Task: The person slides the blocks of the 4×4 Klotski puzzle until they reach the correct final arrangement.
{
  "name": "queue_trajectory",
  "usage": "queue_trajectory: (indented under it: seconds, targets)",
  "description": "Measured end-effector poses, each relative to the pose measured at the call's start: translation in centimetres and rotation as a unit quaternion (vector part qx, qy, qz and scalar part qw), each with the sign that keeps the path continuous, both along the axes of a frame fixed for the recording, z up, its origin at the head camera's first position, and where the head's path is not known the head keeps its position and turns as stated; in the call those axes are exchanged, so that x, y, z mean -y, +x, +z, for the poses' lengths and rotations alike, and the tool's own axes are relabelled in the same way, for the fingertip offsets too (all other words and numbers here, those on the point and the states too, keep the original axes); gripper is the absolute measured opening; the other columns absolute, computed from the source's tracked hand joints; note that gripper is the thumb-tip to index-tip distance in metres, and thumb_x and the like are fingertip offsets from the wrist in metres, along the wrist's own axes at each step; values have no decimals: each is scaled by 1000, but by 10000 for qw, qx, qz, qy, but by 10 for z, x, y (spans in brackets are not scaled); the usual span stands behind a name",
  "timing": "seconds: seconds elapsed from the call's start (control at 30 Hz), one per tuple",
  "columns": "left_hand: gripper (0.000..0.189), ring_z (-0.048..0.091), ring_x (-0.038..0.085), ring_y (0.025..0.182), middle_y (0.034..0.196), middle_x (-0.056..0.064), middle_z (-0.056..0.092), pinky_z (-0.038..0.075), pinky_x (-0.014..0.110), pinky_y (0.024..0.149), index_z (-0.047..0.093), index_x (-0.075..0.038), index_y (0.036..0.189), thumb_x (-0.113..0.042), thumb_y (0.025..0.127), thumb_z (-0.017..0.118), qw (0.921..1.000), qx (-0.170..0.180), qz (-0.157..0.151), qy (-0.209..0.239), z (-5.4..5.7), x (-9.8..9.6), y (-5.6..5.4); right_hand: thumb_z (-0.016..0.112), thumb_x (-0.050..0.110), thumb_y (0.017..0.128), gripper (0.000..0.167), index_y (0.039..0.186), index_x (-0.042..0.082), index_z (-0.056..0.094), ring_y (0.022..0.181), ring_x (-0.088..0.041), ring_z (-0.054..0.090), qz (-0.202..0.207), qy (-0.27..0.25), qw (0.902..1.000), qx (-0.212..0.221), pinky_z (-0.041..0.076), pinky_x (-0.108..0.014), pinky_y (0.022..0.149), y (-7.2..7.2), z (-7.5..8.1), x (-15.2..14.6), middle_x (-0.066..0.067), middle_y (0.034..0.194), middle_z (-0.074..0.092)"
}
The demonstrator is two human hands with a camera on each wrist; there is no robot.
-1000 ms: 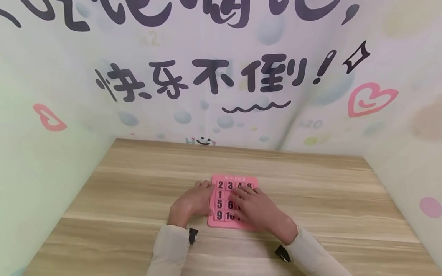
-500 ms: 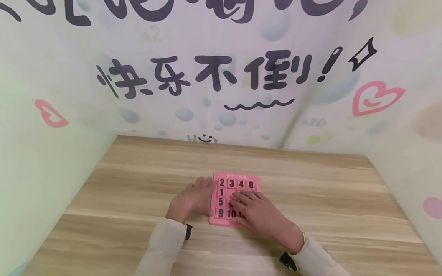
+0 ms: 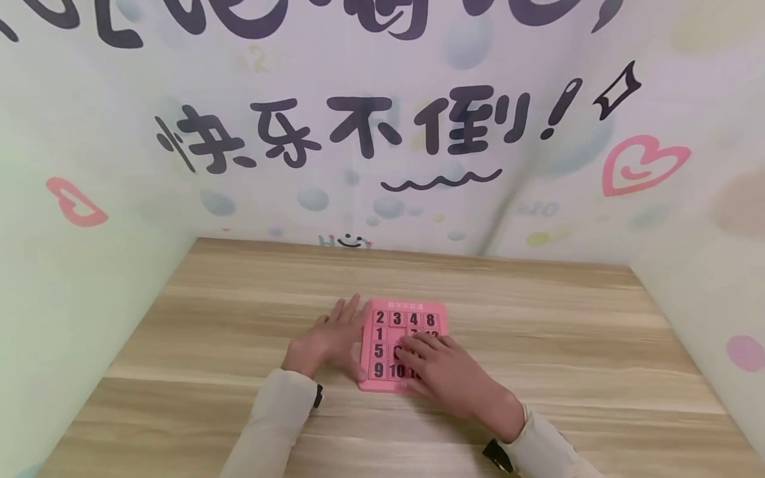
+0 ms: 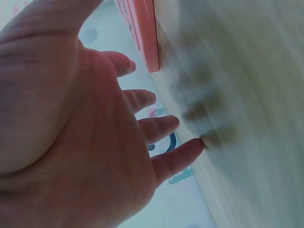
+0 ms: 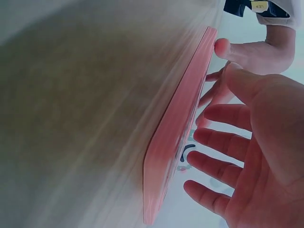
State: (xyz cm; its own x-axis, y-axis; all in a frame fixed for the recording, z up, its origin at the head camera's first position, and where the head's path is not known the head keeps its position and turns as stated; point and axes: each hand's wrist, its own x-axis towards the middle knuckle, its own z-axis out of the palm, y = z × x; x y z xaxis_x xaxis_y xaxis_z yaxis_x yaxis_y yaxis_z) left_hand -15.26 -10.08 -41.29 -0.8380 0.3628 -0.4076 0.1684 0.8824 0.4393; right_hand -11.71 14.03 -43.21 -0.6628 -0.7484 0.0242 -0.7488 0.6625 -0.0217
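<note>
A pink sliding number puzzle point(image 3: 366, 362) with black-numbered square tiles lies flat on the table. My left hand point(image 3: 325, 345) is at its left side, fingers spread, thumb tip right at the frame's edge. In the left wrist view the fingers of the left hand point(image 4: 95, 128) hold nothing, beside the puzzle's corner point(image 4: 151, 52). Over the lower right tiles lies my right hand point(image 3: 451, 375), fingers loosely extended and hiding several numbers. The right wrist view shows the right hand point(image 5: 256, 152) above the puzzle's side point(image 5: 178, 133). A gap shows right of the 1 tile point(image 3: 379, 334).
The wood-grain table point(image 3: 239, 285) extends around the puzzle. A pale printed backdrop point(image 3: 269, 206) with dark lettering rises behind it, and light walls stand at both sides. Both forearms wear light sleeves point(image 3: 269, 411) and dark wrist straps.
My left fingers have spread and lifted away from the puzzle's left edge. My right hand has drawn back slightly toward me, uncovering the 4 and 8 tiles in the top row.
</note>
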Motion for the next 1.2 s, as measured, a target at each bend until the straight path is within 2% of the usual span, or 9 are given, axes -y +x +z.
queue_trajectory:
  seconds: [0.2, 0.43, 0.7, 0.97, 1.2]
  targets:
    - [131, -7, 35, 153, 167, 11, -6, 5, 56, 124, 7, -16, 161, -32, 63, 93, 9999, 163, -11, -15, -1, -3, -5, 48, 52, 100, 52, 139, 19, 58, 136, -27, 48, -95, -163, 9998, 66, 42, -52, 110, 4, -1, 2, -3, 145, 55]
    - [129, -7, 35, 153, 167, 10, -2, 4, 55, 124, 9, -16, 161, -34, 64, 92, 9998, 168, -42, -93, -1, -3, -6, 46, 55, 100, 53, 138, 20, 59, 136, -27, 48, -64, -77, 9999, 112, 42, -54, 110, 6, 2, 5, -3, 144, 56]
    - [125, -6, 31, 154, 168, 6, -1, 5, 54, 124, 10, -11, 160, -35, 67, 90, 9993, 104, -276, -215, 1, -3, -9, 47, 51, 101, 53, 138, 15, 60, 138, -29, 47, -50, 199, 9998, 5, 40, -52, 112, 4, 0, 5, -4, 147, 54]
    - [125, -7, 30, 153, 168, 8, -3, 6, 53, 124, 7, -9, 160, -39, 69, 88, 9988, 109, -312, -348, 1, -6, -13, 46, 54, 101, 56, 137, 14, 61, 137, -29, 48, -24, 251, 9995, -169, 42, -51, 111, 0, 0, 5, -5, 146, 55]
    - [126, -6, 31, 153, 167, 9, -2, 6, 54, 124, 6, -8, 160, -39, 68, 88, 9986, 92, -380, -367, 3, -7, -17, 48, 51, 101, 55, 139, 14, 59, 138, -29, 46, -88, 336, 9993, -134, 42, -52, 110, -4, 0, 5, -5, 147, 53]
